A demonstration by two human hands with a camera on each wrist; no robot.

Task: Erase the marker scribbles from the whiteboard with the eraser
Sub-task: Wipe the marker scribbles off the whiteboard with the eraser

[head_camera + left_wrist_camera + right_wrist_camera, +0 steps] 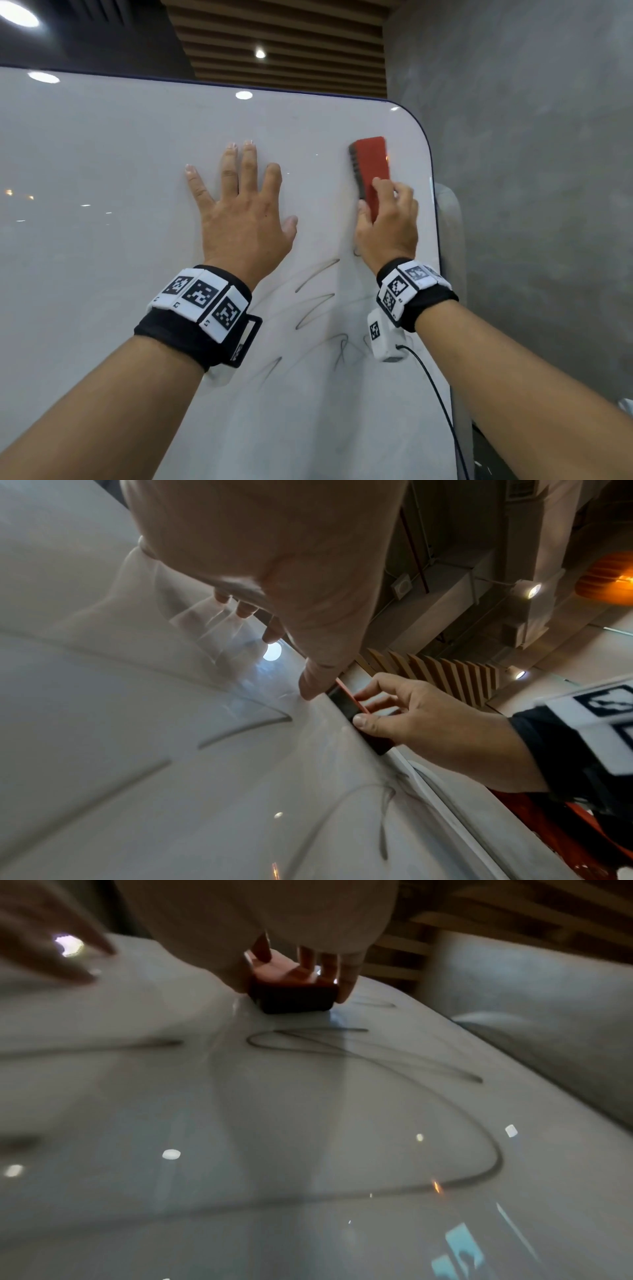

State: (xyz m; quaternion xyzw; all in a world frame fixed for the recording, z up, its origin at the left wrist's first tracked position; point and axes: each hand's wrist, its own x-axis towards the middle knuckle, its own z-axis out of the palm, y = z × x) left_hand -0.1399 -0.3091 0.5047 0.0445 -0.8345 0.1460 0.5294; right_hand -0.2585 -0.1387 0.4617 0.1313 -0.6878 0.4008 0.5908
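A white whiteboard (102,154) fills the head view. My left hand (239,205) lies flat on it with fingers spread. To its right, my right hand (387,219) grips the lower end of a red eraser (371,161) with a dark felt side, pressed against the board near its upper right corner. Grey marker scribbles (318,298) run below both hands, between my wrists. The right wrist view shows the eraser (294,996) under my fingers and scribbles (342,1047) just below it. In the left wrist view the eraser (346,704) sits edge-on beside my left thumb.
The board's rounded right edge (433,178) lies just right of the eraser, with a grey concrete wall (531,171) beyond. A black cable (442,404) hangs from the right wrist unit across the board's lower right. The board stretches far to the left.
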